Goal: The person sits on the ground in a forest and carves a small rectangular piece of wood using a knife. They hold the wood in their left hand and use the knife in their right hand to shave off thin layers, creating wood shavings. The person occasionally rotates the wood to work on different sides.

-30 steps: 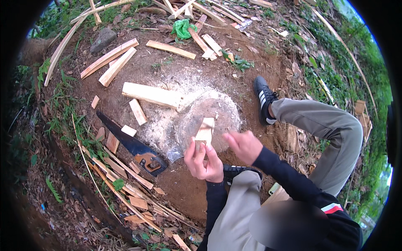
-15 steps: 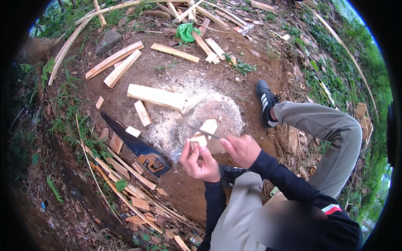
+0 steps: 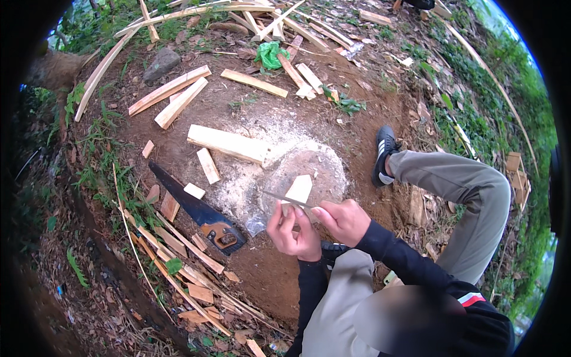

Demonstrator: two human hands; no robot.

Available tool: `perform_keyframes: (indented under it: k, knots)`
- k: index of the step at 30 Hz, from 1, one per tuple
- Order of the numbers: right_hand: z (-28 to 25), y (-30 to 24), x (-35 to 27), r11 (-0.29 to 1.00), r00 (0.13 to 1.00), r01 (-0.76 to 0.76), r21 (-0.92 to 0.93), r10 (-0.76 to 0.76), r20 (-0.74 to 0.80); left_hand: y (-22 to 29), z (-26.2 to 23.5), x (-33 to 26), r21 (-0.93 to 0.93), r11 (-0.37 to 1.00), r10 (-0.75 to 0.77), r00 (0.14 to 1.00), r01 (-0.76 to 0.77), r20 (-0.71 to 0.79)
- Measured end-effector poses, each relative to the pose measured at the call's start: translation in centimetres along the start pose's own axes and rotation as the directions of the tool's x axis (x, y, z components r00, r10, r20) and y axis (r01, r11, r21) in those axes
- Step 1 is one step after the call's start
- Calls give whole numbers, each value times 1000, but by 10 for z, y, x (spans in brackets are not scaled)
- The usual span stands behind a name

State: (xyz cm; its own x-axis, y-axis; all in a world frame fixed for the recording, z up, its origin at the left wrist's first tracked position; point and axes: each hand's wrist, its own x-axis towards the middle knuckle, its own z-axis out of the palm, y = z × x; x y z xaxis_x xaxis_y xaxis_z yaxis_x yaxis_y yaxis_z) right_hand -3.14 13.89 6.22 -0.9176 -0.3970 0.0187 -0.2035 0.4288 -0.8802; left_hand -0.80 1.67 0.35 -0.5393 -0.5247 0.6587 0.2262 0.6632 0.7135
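Note:
Pinched in the fingertips of my left hand is a small pale wood block with a pointed far end. My right hand is closed round the near end of a thin grey metal tool. Its narrow length lies across the block, pointing left; whether it is a file or a knife I cannot tell, since my fingers cover its grip. Beneath both hands is a round, flat, sawdust-dusted surface. A handsaw with a dark blade and wooden handle lies on the ground to the left.
A thick pale plank and a short offcut lie beyond the saw. Long wood strips are heaped at lower left. Farther off are more sticks, a grey stone and a green plastic bag. My shoe is at right.
Both hands, with the block and the metal tool, have shifted slightly right and nearer to me. The tool has slid a little along the block toward my fingers. The whole view has shifted slightly.

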Motion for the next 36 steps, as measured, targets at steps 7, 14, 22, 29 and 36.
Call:
perform_keyframes:
  k: [7,14,22,29,36]
  knots:
    - [-2,4,-2,993,1000,17,-119,-17,4,3,0,-2,-44,999,19,1000,-18,10]
    - [-4,12,-2,999,1000,12,-30,-11,18,3,0,-9,-21,999,33,997,-32,69]
    - [-2,-6,0,997,1000,0,-76,-2,-15,-2,3,-2,-50,999,-9,1000,7,-30]
    - [6,3,2,992,1000,4,-122,-6,-22,-4,-3,-4,-10,1000,21,1000,-21,8]
    - [8,20,-1,992,999,-27,-123,25,-20,-4,-5,-4,-32,999,-26,999,28,34]
